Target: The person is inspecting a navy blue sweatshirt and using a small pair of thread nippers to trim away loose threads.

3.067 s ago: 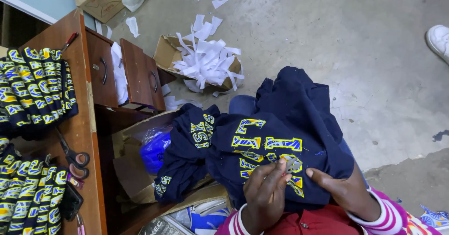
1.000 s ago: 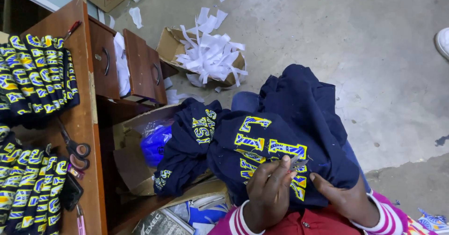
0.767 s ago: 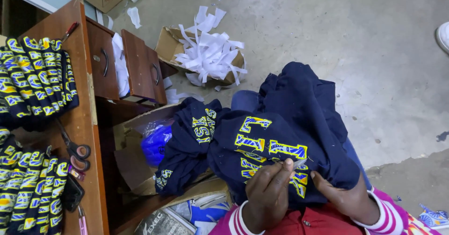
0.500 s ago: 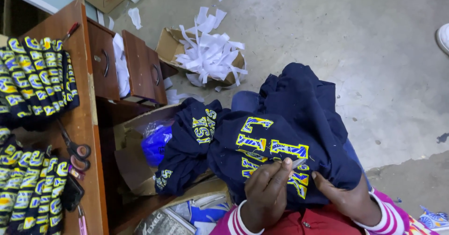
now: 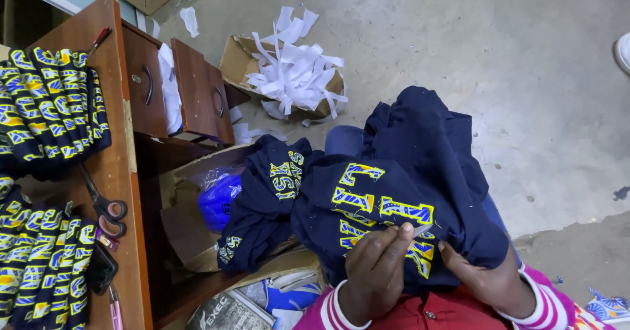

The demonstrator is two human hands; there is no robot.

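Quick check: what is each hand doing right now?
Left hand: closed, pinching a small blade-like tool against the navy garment.
Right hand: gripping the garment's fabric.

Desk (image 5: 121, 172) crowds the left (floor (image 5: 512, 74) right open).

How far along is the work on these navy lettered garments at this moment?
Looks done: stacks of folded navy garments lie on the wooden desk, and white paper scraps fill a cardboard box. In hand: the left hand pinches a small pale sliver at the yellow lettering of the navy garment on the lap; the right hand steadies it. Possibly left: another navy garment draped alongside.
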